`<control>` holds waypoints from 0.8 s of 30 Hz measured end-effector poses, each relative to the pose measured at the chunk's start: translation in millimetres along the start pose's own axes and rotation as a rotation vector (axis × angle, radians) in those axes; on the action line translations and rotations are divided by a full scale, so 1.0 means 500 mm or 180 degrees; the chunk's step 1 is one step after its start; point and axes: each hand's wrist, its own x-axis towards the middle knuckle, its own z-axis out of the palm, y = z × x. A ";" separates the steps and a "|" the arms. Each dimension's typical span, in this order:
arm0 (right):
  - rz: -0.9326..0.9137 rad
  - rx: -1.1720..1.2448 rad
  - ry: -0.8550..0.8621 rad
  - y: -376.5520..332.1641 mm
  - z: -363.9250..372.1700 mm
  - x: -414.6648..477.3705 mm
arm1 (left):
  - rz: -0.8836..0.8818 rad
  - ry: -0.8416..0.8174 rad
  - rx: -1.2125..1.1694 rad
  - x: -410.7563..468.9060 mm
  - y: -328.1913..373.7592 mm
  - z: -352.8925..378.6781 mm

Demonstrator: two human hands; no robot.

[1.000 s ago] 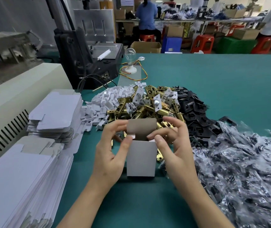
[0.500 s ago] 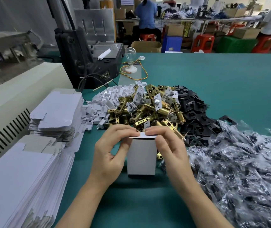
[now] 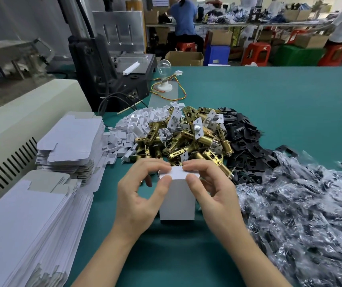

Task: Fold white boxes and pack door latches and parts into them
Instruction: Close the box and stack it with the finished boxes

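Note:
A small white box (image 3: 177,200) stands upright on the green table (image 3: 269,104), its top flap folded down flat. My left hand (image 3: 139,195) holds its left side, thumb on the front top edge and fingers curled over the lid. My right hand (image 3: 213,191) grips the right side the same way. Just behind the box lies a heap of brass door latches (image 3: 188,141), with white plastic parts (image 3: 137,127) to its left and black plates (image 3: 246,141) to its right.
Stacks of flat white box blanks (image 3: 70,141) fill the left side beside a cream machine (image 3: 21,121). Clear bags of dark parts (image 3: 302,208) cover the right. A black machine (image 3: 108,79) and a bulb with wires (image 3: 164,79) stand behind. People work at far tables.
The box's top flap stood open a second ago; both hands have folded it down and now press the lid shut. The box has stayed in place.

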 end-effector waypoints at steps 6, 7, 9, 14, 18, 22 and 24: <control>0.0106 0.0027 0.0025 0.004 0.000 0.000 | -0.0054 -0.0030 -0.0120 0.000 0.003 0.000; 0.0126 0.0021 0.0030 0.005 0.000 -0.001 | -0.0063 -0.0044 -0.0111 0.000 0.004 0.001; 0.0116 -0.0014 0.0029 0.005 0.000 -0.001 | -0.0065 -0.0068 -0.0101 0.000 0.003 0.001; 0.0081 0.0005 0.0070 0.003 0.002 0.001 | -0.0059 -0.0108 -0.0139 0.000 0.001 0.002; 0.0115 0.0075 0.0083 0.005 0.003 0.003 | -0.0123 -0.0129 -0.0267 0.002 0.001 0.004; 0.0124 0.0143 0.0055 0.007 -0.001 0.002 | -0.0222 -0.0138 -0.0387 0.001 0.002 0.004; 0.0138 0.0150 0.0073 0.006 -0.001 0.004 | -0.0322 -0.0126 -0.0491 0.002 0.003 0.004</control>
